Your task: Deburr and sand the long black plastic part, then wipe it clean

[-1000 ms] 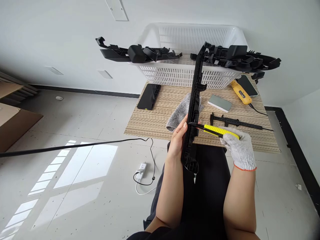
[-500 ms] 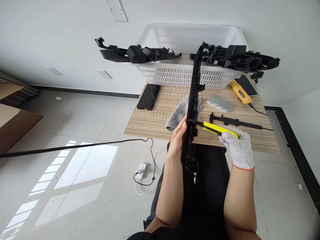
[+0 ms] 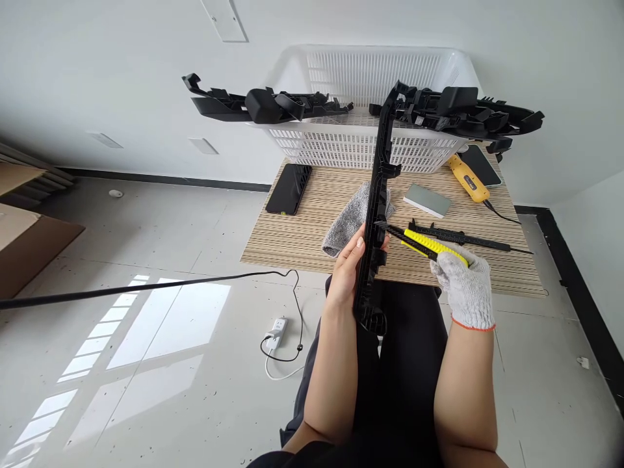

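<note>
Black trim strip [image 3: 377,185] held lengthwise on the near side of the white basket [image 3: 322,146], far end overlapping its rim in view. Left hand [image 3: 345,270], bare: fingers curled around the strip's near half. Right hand [image 3: 463,286], gloved: closed on a yellow-and-black hand tool [image 3: 431,247], tip at the strip; cannot tell whether touching. Tabletop [image 3: 277,240], near side of basket: grey cloth [image 3: 347,224] before its middle; black phone [image 3: 289,188] off its front left; pale green box [image 3: 428,199], black caliper [image 3: 463,238] off its front right. Black parts [image 3: 266,107] lie across both basket ends.
</note>
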`<state>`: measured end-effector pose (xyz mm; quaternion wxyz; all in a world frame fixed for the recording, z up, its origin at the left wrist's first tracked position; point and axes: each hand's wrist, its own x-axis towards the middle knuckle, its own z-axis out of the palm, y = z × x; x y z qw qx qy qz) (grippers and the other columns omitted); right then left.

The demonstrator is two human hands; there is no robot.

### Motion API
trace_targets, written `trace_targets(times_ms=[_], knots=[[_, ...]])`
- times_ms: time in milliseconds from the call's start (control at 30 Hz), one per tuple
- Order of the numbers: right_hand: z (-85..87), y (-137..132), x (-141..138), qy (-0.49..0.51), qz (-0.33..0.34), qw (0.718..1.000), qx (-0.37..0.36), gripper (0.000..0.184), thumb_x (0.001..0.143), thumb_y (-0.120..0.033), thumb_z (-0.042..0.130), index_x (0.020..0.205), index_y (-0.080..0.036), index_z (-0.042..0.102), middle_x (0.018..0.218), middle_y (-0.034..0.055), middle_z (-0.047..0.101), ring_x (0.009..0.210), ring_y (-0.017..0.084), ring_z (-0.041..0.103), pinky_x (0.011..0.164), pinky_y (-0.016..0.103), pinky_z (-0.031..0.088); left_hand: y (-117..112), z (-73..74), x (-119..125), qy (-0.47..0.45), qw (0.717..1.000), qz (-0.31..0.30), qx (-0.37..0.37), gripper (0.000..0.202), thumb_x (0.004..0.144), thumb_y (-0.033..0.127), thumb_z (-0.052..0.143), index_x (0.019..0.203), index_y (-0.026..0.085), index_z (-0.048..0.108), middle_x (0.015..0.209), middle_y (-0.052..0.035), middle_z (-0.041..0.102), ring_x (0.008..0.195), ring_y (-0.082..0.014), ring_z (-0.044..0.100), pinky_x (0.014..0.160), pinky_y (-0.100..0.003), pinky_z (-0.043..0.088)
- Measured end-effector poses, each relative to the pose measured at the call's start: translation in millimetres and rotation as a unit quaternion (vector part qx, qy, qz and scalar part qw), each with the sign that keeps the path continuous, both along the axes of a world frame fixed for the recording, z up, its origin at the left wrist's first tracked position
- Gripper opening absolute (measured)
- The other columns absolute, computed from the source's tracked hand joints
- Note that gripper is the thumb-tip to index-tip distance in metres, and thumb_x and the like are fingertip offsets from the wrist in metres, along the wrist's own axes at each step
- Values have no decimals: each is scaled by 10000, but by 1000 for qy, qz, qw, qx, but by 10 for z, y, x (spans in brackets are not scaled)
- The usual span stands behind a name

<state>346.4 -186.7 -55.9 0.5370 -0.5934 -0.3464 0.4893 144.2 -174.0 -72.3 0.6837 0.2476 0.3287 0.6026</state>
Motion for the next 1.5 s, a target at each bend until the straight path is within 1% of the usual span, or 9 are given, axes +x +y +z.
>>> trace_targets(times_ms=[400, 533, 733, 933, 1100, 1167, 1267, 1367, 1500], knots=[[-12, -1, 31, -14, -3, 1000, -5, 283, 691, -339, 850, 950, -228, 841, 602, 0, 639, 516, 123, 527, 440, 235, 375, 2, -8, 1, 10, 1000, -4, 4, 566, 901, 498, 743, 1399, 241, 665, 1118, -67, 805, 1098, -252, 743, 1005, -363, 553], [-19, -1, 42, -8, 23, 1000, -9, 293, 673, -327, 869, 943, -217, 839, 596, 0, 636, 514, 121, 533, 437, 229, 369, 5, -23, -17, 23, 999, -17, 13, 623, 875, 532, 763, 1411, 234, 654, 1129, -81, 803, 1115, -272, 744, 995, -379, 565], [-41, -2, 64, -7, 29, 1000, -2, 282, 676, -306, 855, 942, -216, 837, 598, -6, 634, 507, 115, 530, 438, 228, 384, 1, -8, -56, 35, 997, -53, 43, 720, 786, 436, 869, 1440, 261, 623, 1112, -62, 809, 1171, -283, 729, 1124, -430, 501], [-28, -1, 8, -7, 15, 1000, 8, 292, 653, -288, 848, 932, -205, 828, 604, -14, 639, 494, 112, 544, 418, 217, 397, 6, -9, -60, 27, 997, -54, 47, 707, 777, 430, 874, 1416, 243, 638, 1153, -77, 793, 1125, -281, 743, 1086, -420, 519], [67, 22, -68, 53, -128, 990, 24, 256, 620, -338, 783, 821, -179, 770, 604, 2, 651, 458, 109, 562, 356, 184, 375, -8, 48, 0, -13, 999, -30, -3, 519, 826, 481, 824, 1243, 195, 706, 1119, -85, 776, 998, -223, 762, 934, -331, 578], [88, 27, -62, 62, -127, 990, 9, 248, 606, -340, 767, 794, -178, 752, 588, 1, 643, 412, 96, 523, 318, 176, 335, -15, 91, 33, -26, 999, -23, -30, 416, 832, 482, 815, 1090, 170, 720, 1025, -73, 767, 859, -181, 754, 800, -289, 597], [72, 24, -34, 71, -121, 990, 8, 211, 602, -294, 789, 780, -191, 742, 669, 14, 696, 462, 102, 580, 379, 185, 450, -17, 130, 57, -43, 996, -20, -75, 388, 826, 490, 817, 991, 162, 692, 787, -14, 704, 623, -107, 670, 596, -218, 560], [26, 15, -9, 69, -102, 992, 13, 218, 614, -261, 809, 819, -206, 757, 705, 13, 716, 527, 120, 632, 419, 186, 491, -11, 124, 36, -43, 995, -33, -86, 456, 841, 565, 778, 1035, 162, 688, 626, 44, 595, 454, -59, 534, 438, -166, 457], [0, 4, 1, 58, -87, 994, 21, 230, 619, -276, 807, 836, -206, 770, 672, -5, 693, 504, 109, 604, 419, 187, 490, -16, 92, -11, -25, 993, -74, -83, 612, 842, 772, 634, 822, 160, 634, 459, 88, 404, 301, -43, 323, 302, -173, 298]])
